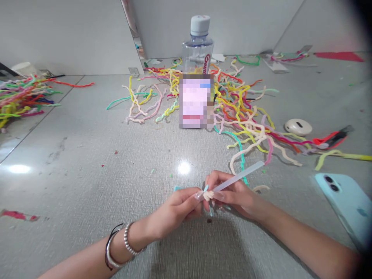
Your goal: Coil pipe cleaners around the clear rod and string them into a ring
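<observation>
Both hands meet low in the middle of the head view, just above the table. My left hand [181, 205] is closed, its thumb and fingertips pinching a small bunched piece of cream pipe cleaner [208, 195]. My right hand [235, 193] is closed from the other side, with its thumb at the same piece. A pale translucent stick [240, 176], like a glue stick, slants up to the right out of my right hand's fingers. Small light blue bits show around the fingertips; I cannot tell what they are. The fingers partly hide the held piece.
Loose coloured pipe cleaners [241, 97] lie around a clear bottle [197, 50] with a blurred pink panel before it. Another pile [20, 100] lies far left. At right are a white earbud case [298, 126], orange-handled scissors [328, 139] and a light blue phone [345, 205].
</observation>
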Demonstrator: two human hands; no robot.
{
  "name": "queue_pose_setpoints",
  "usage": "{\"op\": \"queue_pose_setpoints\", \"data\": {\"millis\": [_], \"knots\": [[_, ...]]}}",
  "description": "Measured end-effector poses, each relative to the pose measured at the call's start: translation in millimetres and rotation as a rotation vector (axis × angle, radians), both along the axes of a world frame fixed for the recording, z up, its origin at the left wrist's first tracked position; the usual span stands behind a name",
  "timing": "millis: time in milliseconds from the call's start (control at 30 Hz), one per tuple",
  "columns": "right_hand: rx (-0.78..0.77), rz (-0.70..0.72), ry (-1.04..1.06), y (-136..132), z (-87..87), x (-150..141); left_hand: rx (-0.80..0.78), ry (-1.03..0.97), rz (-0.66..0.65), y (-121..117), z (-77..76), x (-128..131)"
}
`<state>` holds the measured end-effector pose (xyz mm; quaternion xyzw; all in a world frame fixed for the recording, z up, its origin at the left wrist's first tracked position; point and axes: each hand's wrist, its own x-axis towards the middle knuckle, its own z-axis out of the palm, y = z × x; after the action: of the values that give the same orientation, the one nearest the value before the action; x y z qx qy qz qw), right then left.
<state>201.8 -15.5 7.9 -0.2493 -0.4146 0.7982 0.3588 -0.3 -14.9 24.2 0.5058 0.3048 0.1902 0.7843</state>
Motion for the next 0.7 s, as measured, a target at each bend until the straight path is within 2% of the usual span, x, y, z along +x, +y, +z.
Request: {"op": "queue_pose_setpoints", "data": {"millis": [367,533,700], "knots": [[0.038,-0.076,-0.108,-1.0,-1.6,1.8,0.012,0.072,0.067,-4.6,-2.8,1.2],[0.016,-0.052,-0.139,-1.1,0.6,-0.1,0.082,0.097,0.026,-5.5,-2.0,0.0],[0.003,-0.028,-0.136,-0.5,3.7,-1.9,0.111,0.035,-0.008,-6.7,-2.9,-2.4]]}}
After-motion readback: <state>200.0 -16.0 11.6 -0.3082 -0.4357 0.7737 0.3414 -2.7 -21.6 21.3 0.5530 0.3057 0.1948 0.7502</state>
